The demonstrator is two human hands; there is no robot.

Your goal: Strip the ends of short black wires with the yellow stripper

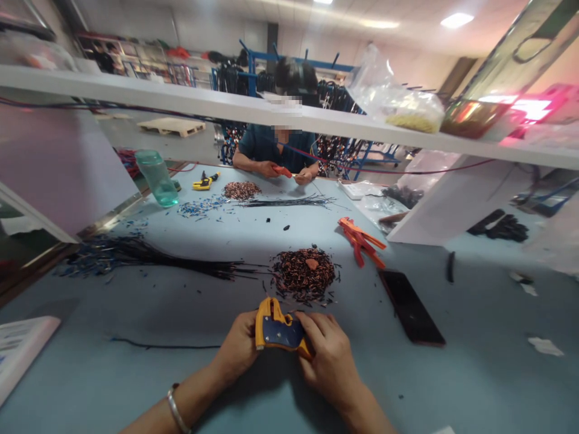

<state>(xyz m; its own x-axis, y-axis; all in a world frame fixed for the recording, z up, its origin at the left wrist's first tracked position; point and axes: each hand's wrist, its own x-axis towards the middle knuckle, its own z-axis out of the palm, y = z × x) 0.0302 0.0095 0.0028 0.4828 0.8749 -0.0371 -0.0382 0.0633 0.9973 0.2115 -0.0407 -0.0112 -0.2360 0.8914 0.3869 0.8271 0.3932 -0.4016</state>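
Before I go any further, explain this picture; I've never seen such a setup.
There is no machine here: a person works with two bare hands. The one picture comes from a camera on that person's head, looking forward and down. The right hand holds a yellow tool. The left hand is at the tool's other end; a single black wire runs up to it. On the table lie a bundle of black wires, a heap of small clippings, an orange-red hand tool and a black phone. Across the table is another person, with a red tool in hand.
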